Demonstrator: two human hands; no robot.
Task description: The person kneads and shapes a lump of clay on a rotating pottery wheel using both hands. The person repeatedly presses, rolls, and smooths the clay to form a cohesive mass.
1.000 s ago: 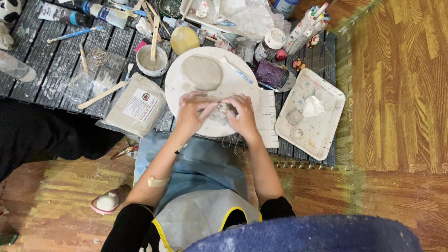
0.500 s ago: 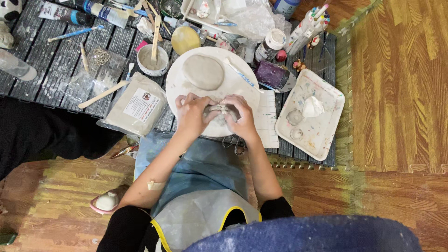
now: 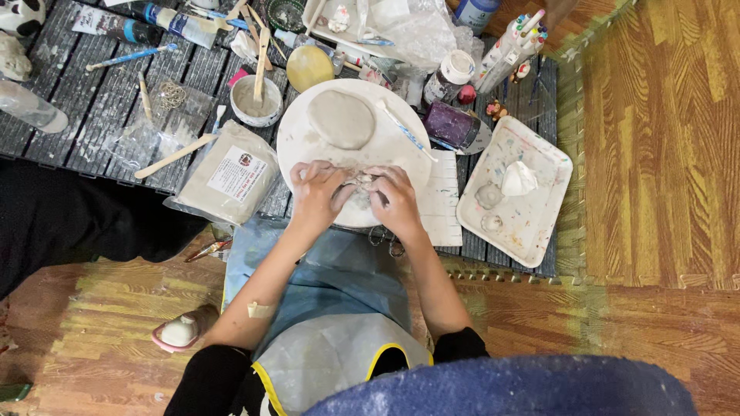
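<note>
**Small clay lump worked between both hands on the round board**

A small grey clay lump [image 3: 359, 187] is pinched between the left hand [image 3: 317, 192] and the right hand [image 3: 395, 199], at the near edge of the round white board [image 3: 308, 150]. Fingers of both hands are curled together and closed on the lump – most of it is hidden, so its shape cannot be told. It is kept low over the board, probably so that crumbs land there and the wrists are steadied.

A flattened clay disc [image 3: 341, 119] is left at the far half of the board, apart from the hands, likely set aside. A wrapped clay block [image 3: 229, 175] lies just left of the board; a white paint tray [image 3: 515, 192] sits to the right.

Against the earlier frames, the hands are found in nearly the same spot – only slightly closer together over the lump. The disc is unmoved.
</note>
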